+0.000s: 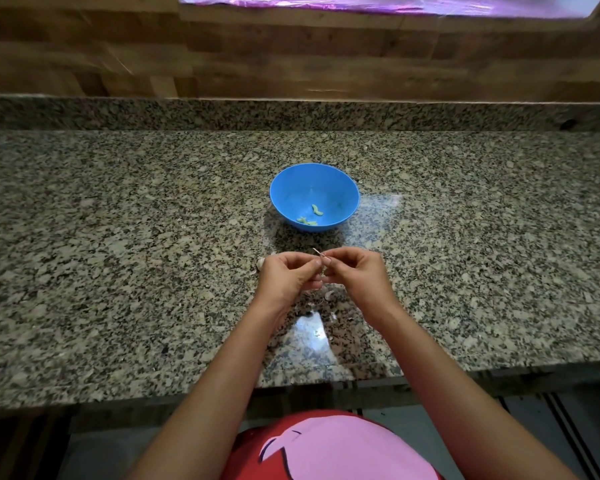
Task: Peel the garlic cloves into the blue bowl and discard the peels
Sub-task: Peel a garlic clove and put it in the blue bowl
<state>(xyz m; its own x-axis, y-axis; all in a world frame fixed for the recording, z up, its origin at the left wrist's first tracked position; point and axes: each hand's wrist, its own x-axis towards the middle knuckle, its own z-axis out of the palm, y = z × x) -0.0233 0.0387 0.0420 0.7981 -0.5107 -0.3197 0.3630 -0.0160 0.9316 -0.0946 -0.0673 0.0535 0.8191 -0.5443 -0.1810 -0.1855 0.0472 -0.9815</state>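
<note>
step: looks mid-peel on one garlic clove (321,271)
left hand (288,275): curled, pinching the clove
right hand (357,271): touching left, fingertips nipping its skin
blue bowl (281,188): 12 o'clock of hands, peeled cloves (317,210) inside
peels (329,295): counter (118,237), 6 o'clock of hands
next: probably strip skin, drop clove at 12

A red top (250,445) is worn, printed across the front with a large pink shape (343,448) that is edged and marked by thin dark lines, and both forearms are left bare up to the left hand (288,275) and right hand (359,271).
</note>
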